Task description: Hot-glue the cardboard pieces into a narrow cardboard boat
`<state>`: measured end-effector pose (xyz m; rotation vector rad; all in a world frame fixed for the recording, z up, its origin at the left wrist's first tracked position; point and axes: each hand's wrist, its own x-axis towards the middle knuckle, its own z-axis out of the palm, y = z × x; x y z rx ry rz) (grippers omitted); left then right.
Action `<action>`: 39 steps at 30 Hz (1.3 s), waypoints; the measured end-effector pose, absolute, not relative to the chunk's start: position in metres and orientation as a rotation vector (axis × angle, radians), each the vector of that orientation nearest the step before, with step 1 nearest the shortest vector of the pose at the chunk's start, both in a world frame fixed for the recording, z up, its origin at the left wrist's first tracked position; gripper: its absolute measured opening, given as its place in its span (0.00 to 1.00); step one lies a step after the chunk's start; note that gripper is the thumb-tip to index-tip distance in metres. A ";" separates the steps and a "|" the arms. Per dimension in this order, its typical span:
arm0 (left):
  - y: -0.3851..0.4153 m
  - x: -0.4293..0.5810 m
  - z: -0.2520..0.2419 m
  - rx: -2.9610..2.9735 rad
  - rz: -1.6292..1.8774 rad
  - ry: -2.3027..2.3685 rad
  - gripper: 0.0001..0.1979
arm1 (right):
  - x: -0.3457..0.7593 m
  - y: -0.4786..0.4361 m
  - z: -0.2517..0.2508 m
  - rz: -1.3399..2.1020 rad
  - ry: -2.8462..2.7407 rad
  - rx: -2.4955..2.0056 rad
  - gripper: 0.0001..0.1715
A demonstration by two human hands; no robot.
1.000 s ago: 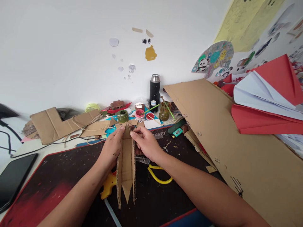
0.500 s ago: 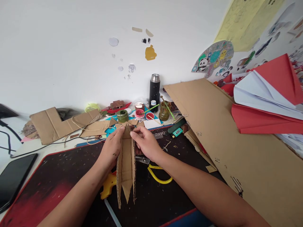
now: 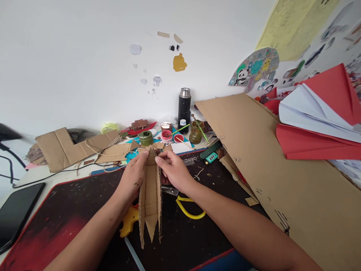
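A long narrow cardboard trough with pointed ends stands lengthwise on the black and red desk mat. My left hand presses against its left wall, fingers closed on the far tip. On the right wall my right hand pinches the same far tip. A yellow glue gun lies under my left wrist. Yellow-handled scissors lie just under my right forearm.
A big cardboard sheet leans at the right, with red and white paper on it. Paint jars, a black flask and cardboard scraps crowd the back. A dark phone lies at the left.
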<state>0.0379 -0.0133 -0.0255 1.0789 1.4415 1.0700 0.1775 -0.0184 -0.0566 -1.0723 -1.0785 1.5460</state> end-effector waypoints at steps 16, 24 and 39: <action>-0.014 0.039 -0.023 1.054 1.005 1.358 0.26 | 0.178 -0.018 -0.059 1.549 -1.083 -1.058 0.10; -0.011 0.035 -0.021 1.299 1.082 1.479 0.24 | 0.178 -0.018 -0.061 1.541 -1.090 -1.068 0.11; -0.005 0.025 -0.028 1.410 1.025 1.363 0.28 | 0.179 -0.016 -0.065 1.547 -1.113 -1.005 0.11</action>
